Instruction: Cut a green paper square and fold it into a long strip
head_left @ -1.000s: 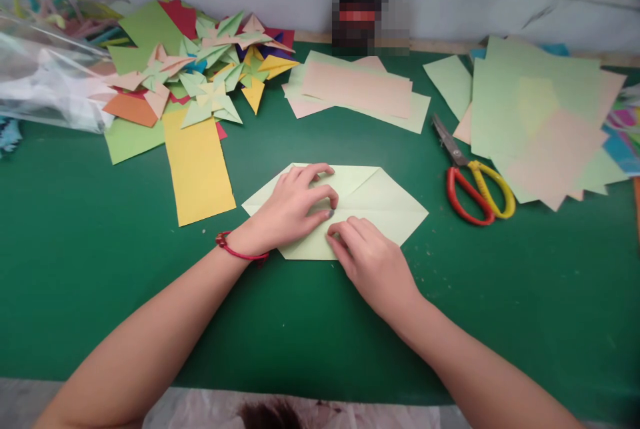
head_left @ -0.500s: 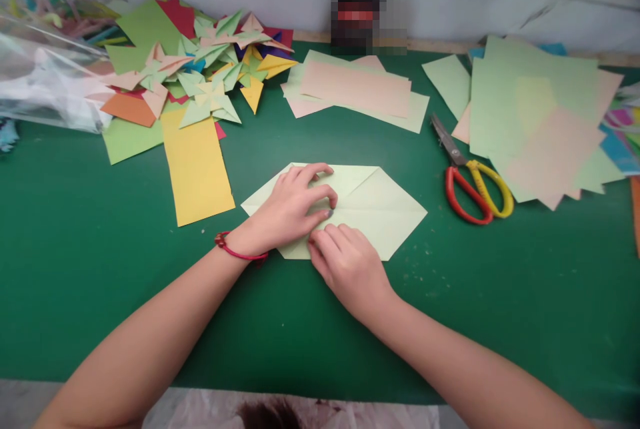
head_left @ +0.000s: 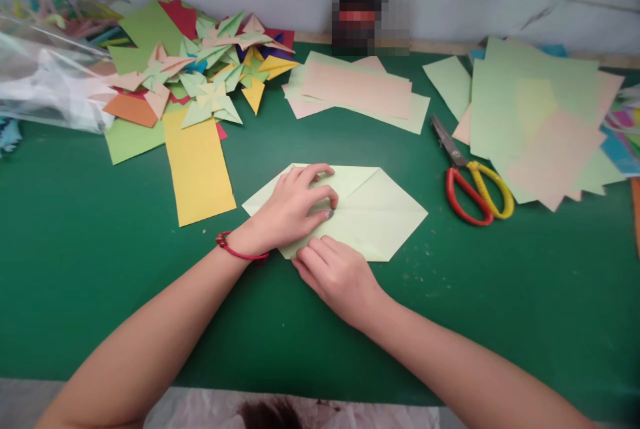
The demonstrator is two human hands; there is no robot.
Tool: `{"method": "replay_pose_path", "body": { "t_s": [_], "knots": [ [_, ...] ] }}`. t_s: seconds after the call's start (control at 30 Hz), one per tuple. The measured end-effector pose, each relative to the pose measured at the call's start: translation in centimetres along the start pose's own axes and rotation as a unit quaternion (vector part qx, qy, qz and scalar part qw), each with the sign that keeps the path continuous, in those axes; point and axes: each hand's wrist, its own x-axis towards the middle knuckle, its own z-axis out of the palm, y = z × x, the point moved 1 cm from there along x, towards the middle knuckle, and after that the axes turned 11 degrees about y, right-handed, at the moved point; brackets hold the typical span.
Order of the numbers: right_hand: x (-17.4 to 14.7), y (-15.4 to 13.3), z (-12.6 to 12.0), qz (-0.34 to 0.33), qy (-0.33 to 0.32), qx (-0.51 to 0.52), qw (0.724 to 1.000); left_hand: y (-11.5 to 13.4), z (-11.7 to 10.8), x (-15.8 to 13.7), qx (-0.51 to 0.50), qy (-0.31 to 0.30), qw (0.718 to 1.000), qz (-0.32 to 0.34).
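Note:
A pale green sheet of paper [head_left: 387, 212], folded into a long six-sided shape with creases, lies flat in front of me. My left hand [head_left: 293, 209] rests on its left half, fingers spread and slightly bent, holding it down against the table. At the paper's near edge, left of the middle, my right hand [head_left: 340, 275] has its fingers bent and pressed together on the fold. The fingertips of the right hand are partly hidden, and the left hand covers part of the paper.
Scissors [head_left: 473, 179] with red and yellow handles lie to the right, beside stacked coloured sheets [head_left: 535, 102]. Pink and green strips [head_left: 357, 89] lie at the back. On the left are a yellow paper rectangle [head_left: 200, 172], folded paper pieces [head_left: 213, 95] and a clear plastic bag [head_left: 55, 89].
My right hand has slid left and slightly toward me, from the paper's lower middle to its near edge. The left hand and the paper keep their place.

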Motion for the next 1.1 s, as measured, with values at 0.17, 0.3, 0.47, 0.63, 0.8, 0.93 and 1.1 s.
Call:
{"method": "replay_pose_path", "body": {
  "t_s": [0.17, 0.3, 0.47, 0.63, 0.8, 0.93, 1.1],
  "knots": [
    [-0.1, -0.7, 0.4, 0.038, 0.018, -0.013, 0.999, 0.1, 0.0, 0.0, -0.008, 0.005, 1.000, -0.001],
    [0.1, -1.2, 0.5, 0.075, 0.032, -0.038, 0.996, 0.1, 0.0, 0.0, -0.006, 0.005, 1.000, -0.002],
    [0.3, -1.6, 0.5, 0.095, 0.038, -0.048, 0.994, 0.1, 0.0, 0.0, -0.004, 0.004, 1.000, -0.002],
    [0.2, -1.5, 0.5, 0.092, 0.034, -0.036, 0.995, 0.0, 0.1, 0.0, -0.005, 0.006, 1.000, 0.000],
    [-0.1, -1.2, 0.2, 0.081, 0.020, 0.012, 0.996, 0.0, 0.0, 0.0, -0.008, 0.001, 1.000, -0.003],
    [-0.2, -0.8, -0.4, 0.090, 0.023, 0.046, 0.995, 0.0, 0.0, 0.0, -0.016, -0.003, 1.000, -0.019],
    [0.0, 0.3, -1.1, 0.147, 0.024, -0.007, 0.989, 0.0, 0.0, 0.0, -0.021, -0.004, 1.000, -0.023]
  ]
}}
